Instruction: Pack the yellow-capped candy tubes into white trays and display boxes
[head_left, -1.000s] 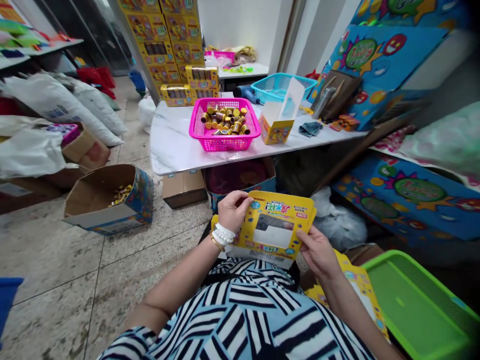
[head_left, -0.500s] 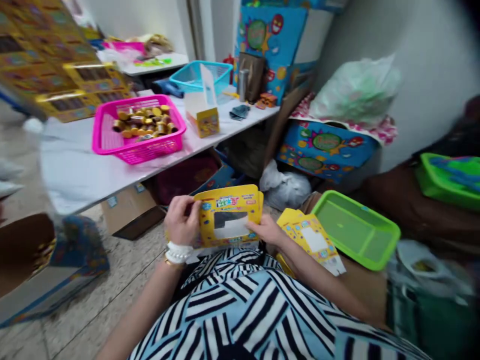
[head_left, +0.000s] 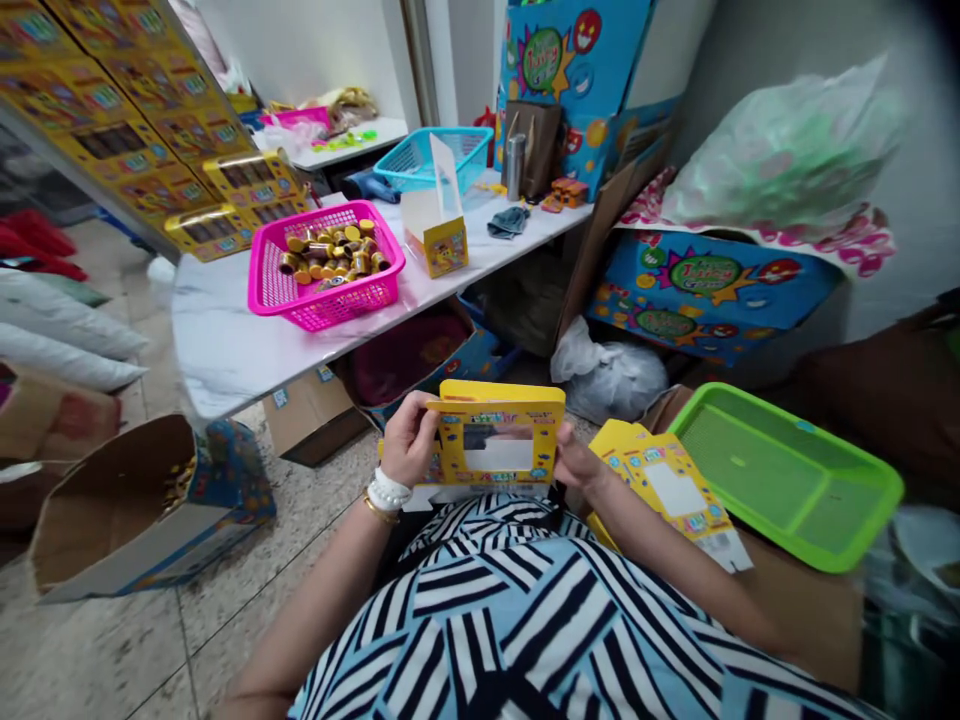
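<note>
I hold a yellow cardboard box point(head_left: 496, 436) with a clear window in front of my lap, partly folded into shape. My left hand point(head_left: 409, 440), with a white bead bracelet at the wrist, grips its left end. At the box's right end, my right hand point(head_left: 579, 466) is closed on it. A stack of flat yellow box blanks point(head_left: 667, 487) lies just right of my right hand. On the white table point(head_left: 225, 345) stands a pink basket point(head_left: 326, 262) full of small gold pieces, with an open yellow box point(head_left: 439, 238) beside it.
A green plastic tray point(head_left: 787, 475) sits at the right. An open carton point(head_left: 142, 510) lies on the tiled floor at the left. Stacked yellow display boxes point(head_left: 142, 110), a teal basket point(head_left: 435, 158) and blue printed cartons point(head_left: 705, 285) surround the table.
My view has swung to the right, bringing the green tray and the flat blanks into sight. The yellow box has been turned and squared up between both hands.
</note>
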